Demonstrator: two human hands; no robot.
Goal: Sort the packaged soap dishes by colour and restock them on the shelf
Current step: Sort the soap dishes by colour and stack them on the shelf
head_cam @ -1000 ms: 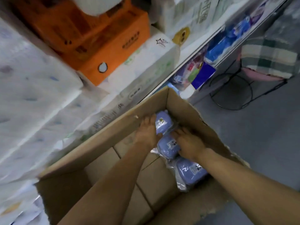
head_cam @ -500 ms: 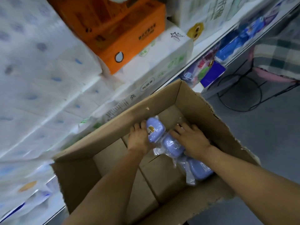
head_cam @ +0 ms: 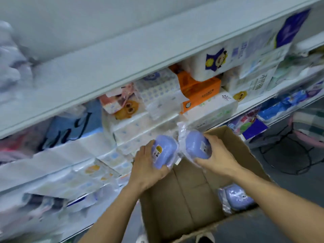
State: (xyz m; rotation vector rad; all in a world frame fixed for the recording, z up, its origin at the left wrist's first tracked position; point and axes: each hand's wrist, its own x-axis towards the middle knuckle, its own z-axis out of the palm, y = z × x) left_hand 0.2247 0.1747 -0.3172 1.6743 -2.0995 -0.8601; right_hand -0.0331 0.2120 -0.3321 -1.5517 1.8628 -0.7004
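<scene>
A person's left hand grips one wrapped purple soap dish and the right hand grips a second purple soap dish, both held above the far rim of an open cardboard box. The two dishes sit just beside each other, their plastic wrappers meeting. A third purple soap dish lies inside the box at its near right corner. Beyond the box, a white shelf carries stacked tissue packs.
</scene>
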